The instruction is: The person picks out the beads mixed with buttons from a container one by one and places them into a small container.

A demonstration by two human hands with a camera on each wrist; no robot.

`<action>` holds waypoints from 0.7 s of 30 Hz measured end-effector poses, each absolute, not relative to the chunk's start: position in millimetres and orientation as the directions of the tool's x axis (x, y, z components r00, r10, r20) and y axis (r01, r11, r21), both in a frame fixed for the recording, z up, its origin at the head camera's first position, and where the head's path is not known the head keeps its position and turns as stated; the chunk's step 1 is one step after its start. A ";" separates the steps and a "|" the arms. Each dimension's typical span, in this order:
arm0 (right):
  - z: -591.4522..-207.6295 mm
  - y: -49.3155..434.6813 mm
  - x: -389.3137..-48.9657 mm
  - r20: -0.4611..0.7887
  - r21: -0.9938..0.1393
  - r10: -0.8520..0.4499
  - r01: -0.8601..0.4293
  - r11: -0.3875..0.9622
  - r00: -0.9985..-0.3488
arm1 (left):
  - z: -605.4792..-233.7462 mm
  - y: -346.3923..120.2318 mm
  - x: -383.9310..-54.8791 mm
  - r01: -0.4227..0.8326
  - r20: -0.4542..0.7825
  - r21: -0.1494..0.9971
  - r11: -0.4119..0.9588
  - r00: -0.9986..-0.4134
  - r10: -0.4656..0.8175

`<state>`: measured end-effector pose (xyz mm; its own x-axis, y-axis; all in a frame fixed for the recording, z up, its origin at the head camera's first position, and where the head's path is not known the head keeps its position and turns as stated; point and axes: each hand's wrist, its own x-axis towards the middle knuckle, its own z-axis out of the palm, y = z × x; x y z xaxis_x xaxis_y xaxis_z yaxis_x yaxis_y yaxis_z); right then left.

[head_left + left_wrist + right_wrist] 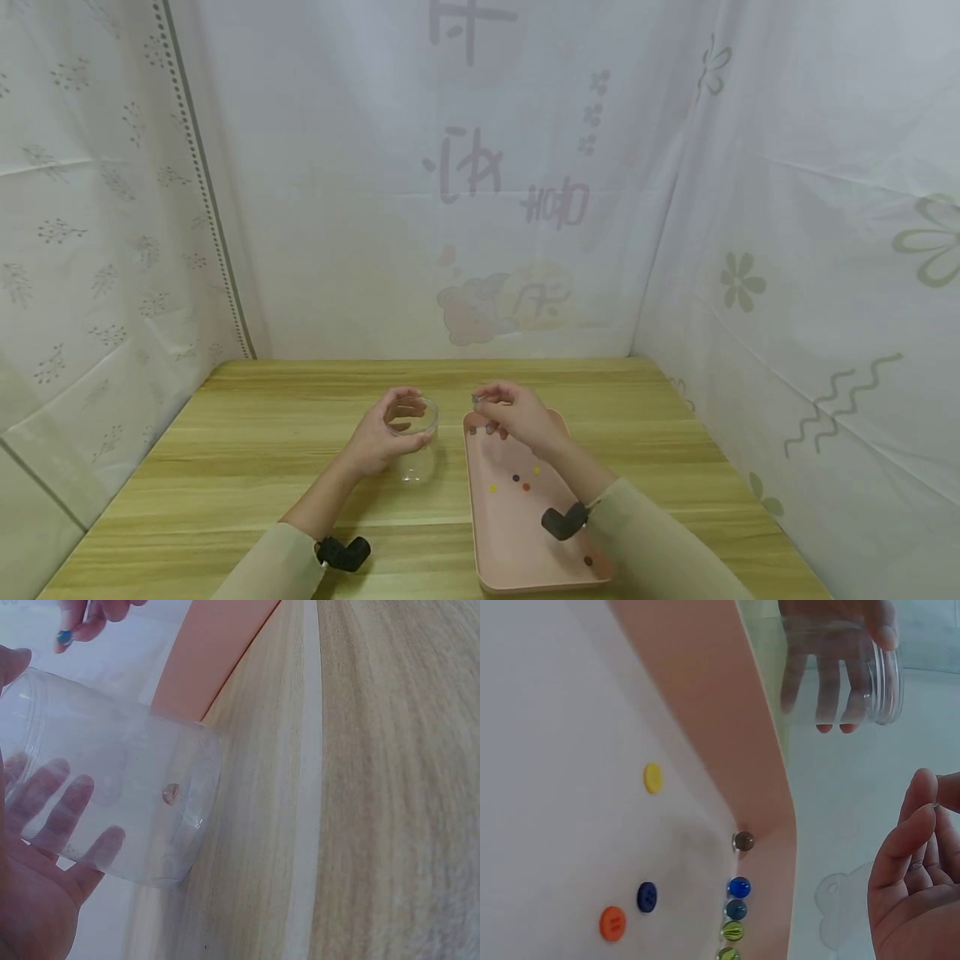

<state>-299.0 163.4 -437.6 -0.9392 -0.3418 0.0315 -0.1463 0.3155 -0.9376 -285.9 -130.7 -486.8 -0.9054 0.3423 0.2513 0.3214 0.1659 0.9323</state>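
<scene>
Three hanging fabric sheets box in my wood-grain table [247, 479]; the surface is pale yellow-brown, grain running mostly side to side, far corners rounded. Left sheet [105, 208]: white, grey sprig print, dark band and dots down toward the back corner. Left cuff: pale sleeve [262, 567], black wrist unit [345, 554]. Left hand [378, 437] wraps the clear jar [412, 468], thumb and fingers spread to its width, on the table left of center, mouth up; can't tell if the base touches wood. One small reddish-brown piece [171, 794] shows near its base. Back sheet [337, 208]: pale, faded characters, cartoon bear low down. Right hand [521, 412] is up over the tray's far end, thumb and finger closed in a pinch on a blue marble [64, 636]. Pink tray [525, 537] sits right of the jar, not touching: yellow button [652, 778], orange button [613, 923], navy button [646, 897], plus a brown marble [744, 841] along the far wall. Right sheet [825, 333]: white, grey-green flowers, wavy lines.
</scene>
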 end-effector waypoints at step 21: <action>-405.7 134.5 -295.4 0.036 -0.953 -0.427 -0.161 0.259 -0.904 | -485.9 -130.7 -285.6 0.317 0.246 0.934 0.165 -0.906 0.345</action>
<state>-295.4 134.5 -405.7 -0.9036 -0.4268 0.0364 -0.1605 0.2586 -0.9525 -285.6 -130.7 -485.9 -0.9058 0.3445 0.2465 0.3167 0.1645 0.9341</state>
